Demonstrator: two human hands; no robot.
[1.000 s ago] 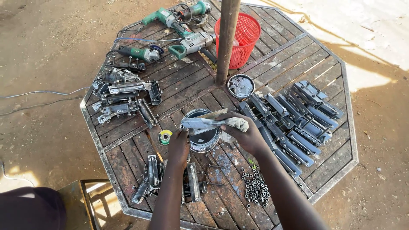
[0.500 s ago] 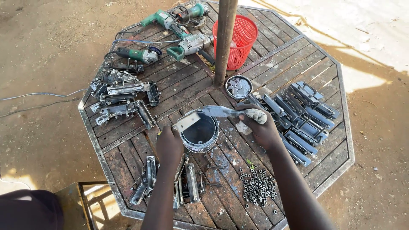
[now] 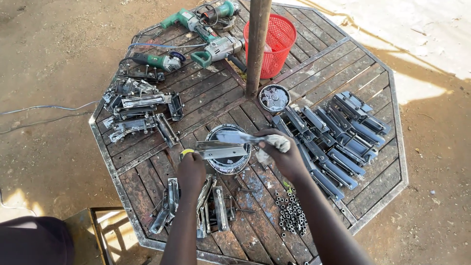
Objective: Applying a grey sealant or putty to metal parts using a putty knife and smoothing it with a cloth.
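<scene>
Two bare hands are working over the middle of an octagonal slatted table (image 3: 373, 73). Nearest the camera, at the lower centre of the frame, a few bare metal brackets (image 3: 211, 208) are lying in a loose cluster on the slats, and just to their right a heap of small dark bolts (image 3: 291, 221) is sitting beside the right forearm.

Above those, the left hand (image 3: 191, 169) is gripping one end of a flat metal piece (image 3: 221, 149) and holding it level across the top of a round paint tin (image 3: 230, 159) — fingers clenched around the metal. The right hand (image 3: 282, 152) is closing on a whitish rag (image 3: 274, 145) and pressing it against the other end of the same piece, right over the tin's rim.

Further up, right of centre, rows of blue-grey painted brackets (image 3: 338, 137) are lying side by side. At the left, a pile of unpainted metal parts (image 3: 137, 110) is resting near the table edge. A small open tin (image 3: 274, 98) is standing at the foot of a wooden post (image 3: 257, 44) — the post is rising through the table's centre.

Farthest away, at the top of the frame, a red plastic basket (image 3: 279, 41) is standing beside the post, and several green power tools (image 3: 196, 37) are lying with their cables to its left.
</scene>
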